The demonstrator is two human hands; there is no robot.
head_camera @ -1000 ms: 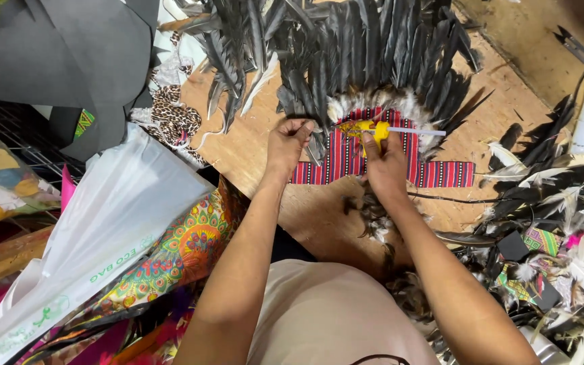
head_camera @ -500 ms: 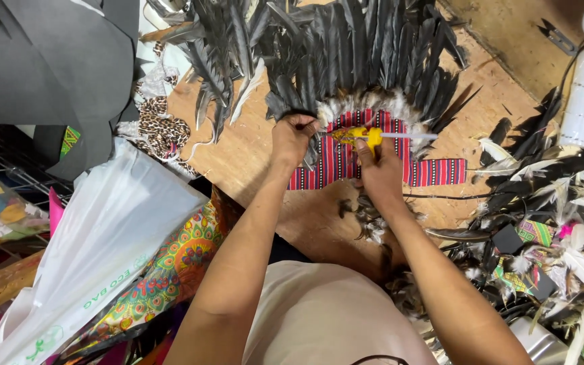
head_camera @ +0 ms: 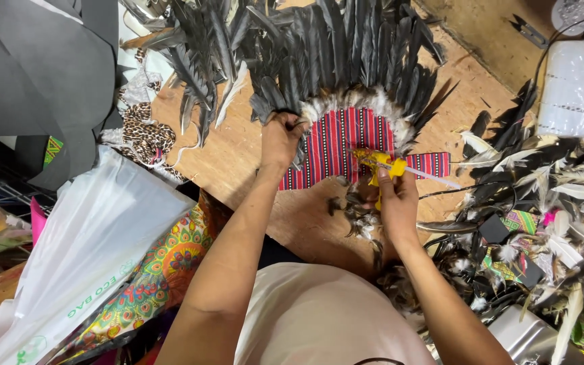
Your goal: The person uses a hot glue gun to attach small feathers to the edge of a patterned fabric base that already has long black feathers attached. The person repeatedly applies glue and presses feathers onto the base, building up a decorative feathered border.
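A wooden worktable (head_camera: 238,145) strewn with loose dark feathers (head_camera: 542,176) fills the view, with a white plastic bag (head_camera: 96,250) at the near left. A fan of black feathers on a red striped fabric band (head_camera: 346,145) lies at the table's middle. Feather bases at the band's left edge are pinched by the left hand (head_camera: 280,138). A yellow glue gun (head_camera: 386,169) is gripped in the closed right hand (head_camera: 398,206), its nozzle over the band. Each feather is probably best pressed down firmly while glue is laid sparingly along the quills.
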